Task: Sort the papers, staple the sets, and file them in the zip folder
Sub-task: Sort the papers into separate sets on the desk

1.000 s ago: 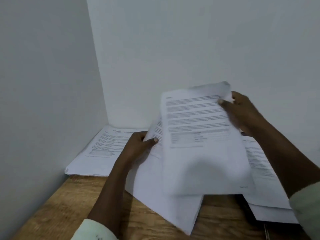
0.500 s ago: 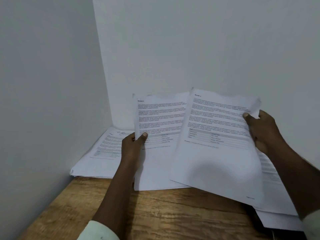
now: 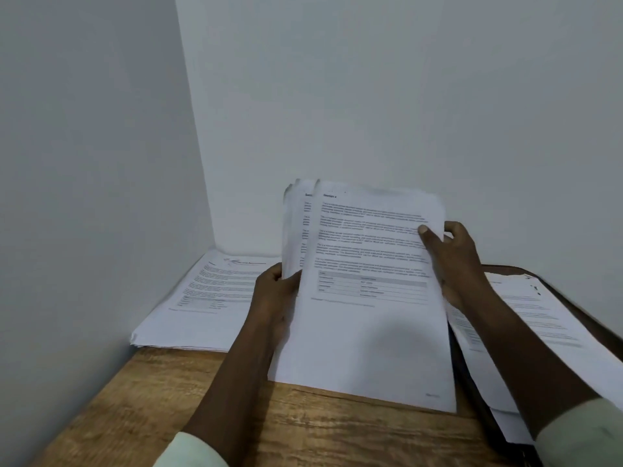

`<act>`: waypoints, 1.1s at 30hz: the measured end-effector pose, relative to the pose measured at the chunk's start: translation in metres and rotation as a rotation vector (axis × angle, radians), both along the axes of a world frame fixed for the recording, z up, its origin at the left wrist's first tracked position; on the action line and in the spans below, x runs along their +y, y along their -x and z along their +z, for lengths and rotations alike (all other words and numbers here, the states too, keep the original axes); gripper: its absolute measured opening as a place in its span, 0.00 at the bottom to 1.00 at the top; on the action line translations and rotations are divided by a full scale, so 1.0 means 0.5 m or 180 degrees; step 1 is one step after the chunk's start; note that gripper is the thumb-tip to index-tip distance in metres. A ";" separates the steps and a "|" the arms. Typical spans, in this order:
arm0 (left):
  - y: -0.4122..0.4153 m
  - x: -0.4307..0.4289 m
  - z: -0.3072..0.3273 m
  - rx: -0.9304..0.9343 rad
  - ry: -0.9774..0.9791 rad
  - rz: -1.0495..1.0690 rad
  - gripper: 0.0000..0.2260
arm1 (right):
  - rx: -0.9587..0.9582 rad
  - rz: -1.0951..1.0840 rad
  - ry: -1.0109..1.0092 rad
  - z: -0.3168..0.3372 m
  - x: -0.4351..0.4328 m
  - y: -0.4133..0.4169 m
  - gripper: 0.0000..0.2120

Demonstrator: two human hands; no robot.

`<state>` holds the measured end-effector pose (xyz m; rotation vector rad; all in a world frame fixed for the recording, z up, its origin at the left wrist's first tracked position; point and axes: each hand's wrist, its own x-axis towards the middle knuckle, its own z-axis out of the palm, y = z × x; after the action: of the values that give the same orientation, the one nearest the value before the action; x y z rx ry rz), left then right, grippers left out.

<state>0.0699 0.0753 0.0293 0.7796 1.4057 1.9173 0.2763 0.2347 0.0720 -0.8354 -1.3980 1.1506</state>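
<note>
I hold a small stack of printed sheets upright above the wooden table, their bottom edges resting on it. My left hand grips the stack's left edge. My right hand grips its right edge with the thumb on the front page. The front page shows paragraphs and a small table. A second pile of papers lies flat in the left corner. More sheets lie on a dark zip folder at the right. No stapler is in view.
White walls close in at the left and behind the table, meeting in a corner. The wooden tabletop's near part shows bare grain between my forearms.
The two sheets, held apart half a second ago, have come together into one stack. My right hand moved left with its page, laying it over the left-hand sheets.
</note>
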 end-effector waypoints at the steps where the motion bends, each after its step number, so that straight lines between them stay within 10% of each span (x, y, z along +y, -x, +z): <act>1: -0.003 0.001 0.000 -0.0066 0.0023 -0.0009 0.06 | 0.0078 0.0112 0.0088 -0.005 -0.005 0.005 0.15; 7: 0.000 -0.003 0.006 -0.0091 -0.0128 -0.0101 0.13 | -0.0126 0.0208 -0.0104 -0.009 -0.006 0.009 0.08; 11: 0.006 0.004 0.002 -0.0081 -0.0373 0.0278 0.11 | -0.0314 -0.0196 -0.0395 0.003 0.009 -0.005 0.26; 22: 0.031 0.010 -0.009 -0.0239 -0.0421 0.0586 0.10 | 0.0374 -0.0237 -0.0065 0.042 0.027 -0.071 0.03; 33: 0.016 -0.007 0.007 -0.0102 -0.0469 0.0536 0.10 | 0.0329 0.0326 0.0039 0.033 0.012 -0.040 0.07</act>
<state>0.0621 0.0717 0.0328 0.7139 1.3596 2.1732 0.2961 0.2409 0.0886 -0.7095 -1.3623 1.2642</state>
